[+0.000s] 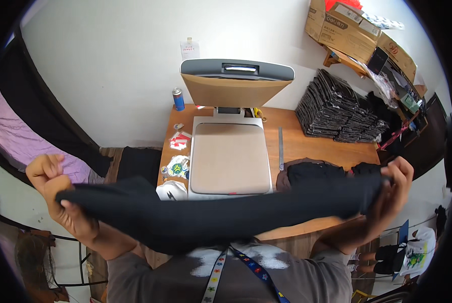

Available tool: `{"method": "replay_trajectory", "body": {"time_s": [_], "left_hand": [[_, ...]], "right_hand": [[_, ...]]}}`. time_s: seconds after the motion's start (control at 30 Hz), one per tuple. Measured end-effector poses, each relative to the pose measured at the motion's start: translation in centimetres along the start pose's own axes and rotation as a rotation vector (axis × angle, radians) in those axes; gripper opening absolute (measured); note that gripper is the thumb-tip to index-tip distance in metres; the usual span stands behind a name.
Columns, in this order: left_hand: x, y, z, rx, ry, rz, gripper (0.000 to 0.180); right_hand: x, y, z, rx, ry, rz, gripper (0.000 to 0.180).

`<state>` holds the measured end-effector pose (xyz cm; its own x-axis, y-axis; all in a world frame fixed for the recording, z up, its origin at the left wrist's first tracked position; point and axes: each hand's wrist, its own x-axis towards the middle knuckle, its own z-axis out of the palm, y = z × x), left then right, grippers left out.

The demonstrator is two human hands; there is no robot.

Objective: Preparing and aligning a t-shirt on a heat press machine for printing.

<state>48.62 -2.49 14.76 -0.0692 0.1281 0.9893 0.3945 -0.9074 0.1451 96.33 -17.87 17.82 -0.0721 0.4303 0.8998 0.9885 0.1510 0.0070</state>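
A black garment (226,214) is stretched sideways in front of my chest, slightly blurred, and its exact cut cannot be made out. My left hand (61,197) pinches one end of it between thumb and fingers. At the opposite end my right hand (390,189) grips the cloth, its fingers curled round the edge. Beyond the garment stands a heat press with its lid (236,83) tilted up. The tan lower platen (230,159) of the press is bare, and the garment hides the machine's front edge.
On the wooden table (271,118) lie a metal ruler (281,146), folded dark clothes (314,174) and a tall stack of dark garments (337,108). A blue spray can (178,99) and printed transfers (178,166) are left of the press. Cardboard boxes (342,28) sit on a shelf. Another person (413,252) is at the lower right.
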Motion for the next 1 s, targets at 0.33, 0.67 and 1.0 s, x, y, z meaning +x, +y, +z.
{"method": "replay_trajectory", "body": {"time_s": [0.33, 0.67, 1.0], "left_hand": [[-1.7, 1.4, 3.9, -0.084, -0.252, -0.533, 0.057], [-4.3, 3.6, 0.5, -1.088, -0.141, -0.748, 0.038], [-5.3, 1.8, 1.8, -0.802, 0.215, -0.955, 0.031]], "right_hand": [[-3.2, 1.8, 5.6, 0.806, 0.011, 0.569, 0.017], [-7.4, -2.1, 4.7, 1.248, 0.394, 0.331, 0.009], [-7.5, -1.4, 6.1, 0.942, 0.405, 0.409, 0.022]]}}
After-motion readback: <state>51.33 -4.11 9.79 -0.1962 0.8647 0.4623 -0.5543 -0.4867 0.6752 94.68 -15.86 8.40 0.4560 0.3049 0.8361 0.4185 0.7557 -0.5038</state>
